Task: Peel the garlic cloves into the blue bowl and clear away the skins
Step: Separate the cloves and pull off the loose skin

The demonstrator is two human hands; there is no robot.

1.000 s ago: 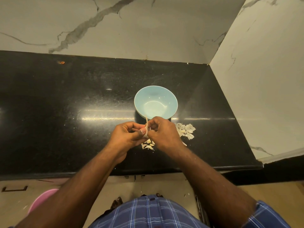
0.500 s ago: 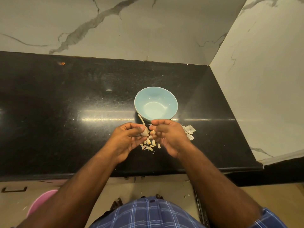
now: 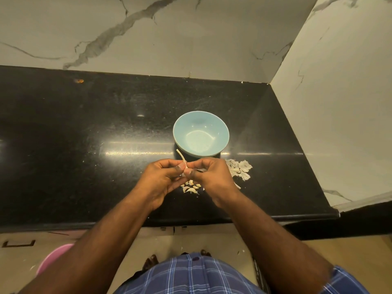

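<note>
We are in a home kitchen: a polished black stone countertop [image 3: 106, 134] runs into a corner of white marble-patterned wall [image 3: 169, 35]. Garlic skins [image 3: 239, 169] lie beside a blue bowl [image 3: 222, 132], with a pink tub [image 3: 55, 257] on the floor below.

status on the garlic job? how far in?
Early. The blue bowl looks empty, so no peeled clove is in yet. A pile of skins lies right of the hands. Left hand and right hand pinch one garlic clove, a strip of skin curling up. Loose cloves and cleanup remain.
</note>
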